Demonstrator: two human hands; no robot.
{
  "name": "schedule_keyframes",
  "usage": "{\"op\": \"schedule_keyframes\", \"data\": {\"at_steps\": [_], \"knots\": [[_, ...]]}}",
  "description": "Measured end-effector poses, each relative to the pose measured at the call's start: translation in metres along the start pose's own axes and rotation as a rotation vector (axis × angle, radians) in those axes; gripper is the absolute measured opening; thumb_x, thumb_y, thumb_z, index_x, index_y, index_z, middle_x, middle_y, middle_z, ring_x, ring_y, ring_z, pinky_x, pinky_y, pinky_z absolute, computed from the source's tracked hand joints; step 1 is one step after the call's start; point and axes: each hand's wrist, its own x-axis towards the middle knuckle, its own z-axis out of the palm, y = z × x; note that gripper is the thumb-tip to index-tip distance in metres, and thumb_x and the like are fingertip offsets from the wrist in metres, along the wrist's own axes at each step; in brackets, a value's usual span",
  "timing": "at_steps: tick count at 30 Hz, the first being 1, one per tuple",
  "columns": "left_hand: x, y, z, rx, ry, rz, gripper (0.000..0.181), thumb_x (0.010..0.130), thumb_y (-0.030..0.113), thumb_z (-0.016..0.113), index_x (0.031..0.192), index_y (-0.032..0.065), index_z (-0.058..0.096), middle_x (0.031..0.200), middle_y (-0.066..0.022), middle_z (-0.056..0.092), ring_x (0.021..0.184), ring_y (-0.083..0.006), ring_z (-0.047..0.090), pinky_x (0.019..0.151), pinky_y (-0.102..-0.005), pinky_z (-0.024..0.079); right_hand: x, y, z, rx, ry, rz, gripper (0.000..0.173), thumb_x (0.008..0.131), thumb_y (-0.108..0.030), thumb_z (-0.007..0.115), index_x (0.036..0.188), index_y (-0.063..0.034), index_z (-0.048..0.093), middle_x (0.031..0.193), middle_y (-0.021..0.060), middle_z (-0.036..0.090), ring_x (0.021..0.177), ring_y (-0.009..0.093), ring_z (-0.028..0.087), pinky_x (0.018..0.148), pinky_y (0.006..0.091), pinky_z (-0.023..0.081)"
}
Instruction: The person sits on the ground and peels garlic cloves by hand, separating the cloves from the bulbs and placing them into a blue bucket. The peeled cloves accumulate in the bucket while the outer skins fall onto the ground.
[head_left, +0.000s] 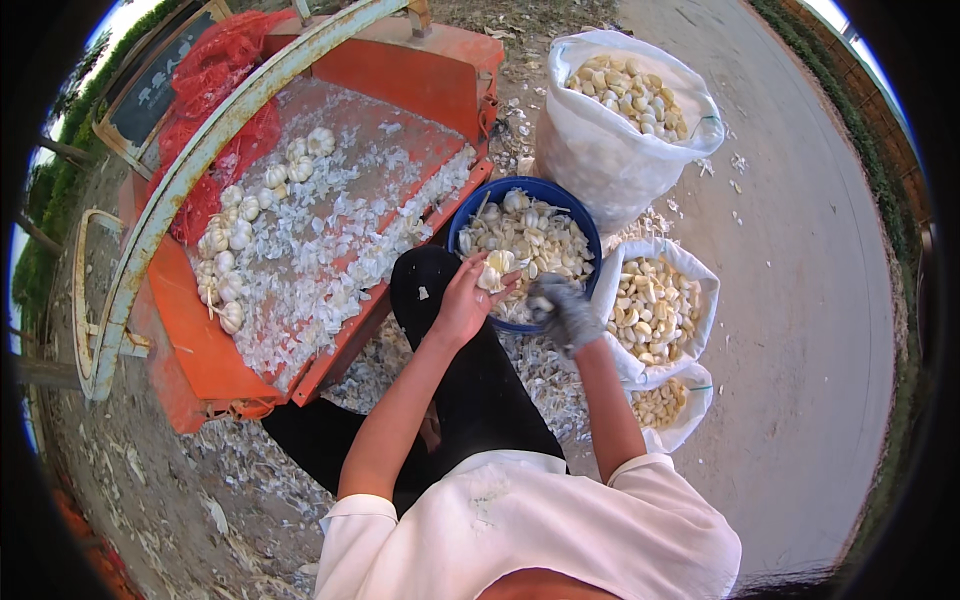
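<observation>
My bare left hand (466, 304) holds a partly opened garlic bulb (495, 271) above a blue tub (459, 208). Loose garlic cloves (551, 244) and papery skins fill the tub. Over its near right rim is my right hand (568, 315), in a grey glove with the fingers curled. Something small and pale shows at those fingertips; whether it is held or lies behind them is unclear. Whole garlic bulbs (229, 255) form a curved row on the orange metal cart bed (382, 124) to my left, among scattered skins.
A tall white sack (600, 161) of cloves stands beyond the tub. To the right are a smaller clove sack (701, 315) and another (694, 420) nearer me. A rusty curved rail (202, 150) and red mesh bag (214, 82) border the cart. Skins litter the ground.
</observation>
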Motion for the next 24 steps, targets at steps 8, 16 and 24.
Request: {"op": "schedule_keyframes", "data": {"at_steps": [8, 16, 24], "knots": [[-0.004, 0.005, 0.002, -0.038, -0.112, -0.076, 0.036, 0.090, 0.015, 0.035, 0.123, 0.0014, 0.036, 0.123, -0.0188, 0.044, 0.112, -0.0382, 0.047, 0.095, -0.0441, 0.039, -0.055, -0.107, -0.108, -1.293, 0.682, -0.578, 0.019, 0.079, -0.014, 0.058, 0.093, -0.0021, 0.060, 0.089, 0.0104, 0.060, 0.087, 0.020, 0.056, 0.080, 0.0310, 0.044], [0.004, 0.005, 0.006, 0.073, -0.079, -0.113, 0.036, 0.089, 0.011, 0.038, 0.122, -0.0020, 0.036, 0.120, -0.0150, 0.045, 0.107, -0.0342, 0.050, 0.094, -0.0433, 0.040, -0.006, -0.028, 0.010, -0.596, 0.191, -0.329, 0.021, 0.086, -0.013, 0.054, 0.105, -0.0063, 0.057, 0.090, 0.0018, 0.060, 0.072, 0.010, 0.056, 0.062, 0.0242, 0.046], [0.002, 0.003, -0.007, 0.199, -0.057, -0.057, 0.043, 0.081, 0.001, 0.041, 0.124, 0.0040, 0.036, 0.119, -0.0089, 0.044, 0.108, -0.0201, 0.047, 0.093, -0.0332, 0.038, 0.027, 0.018, 0.019, -0.612, 0.050, -0.251, 0.021, 0.085, -0.012, 0.056, 0.104, -0.0038, 0.057, 0.089, 0.0011, 0.060, 0.076, 0.009, 0.056, 0.063, 0.0227, 0.046]]}}
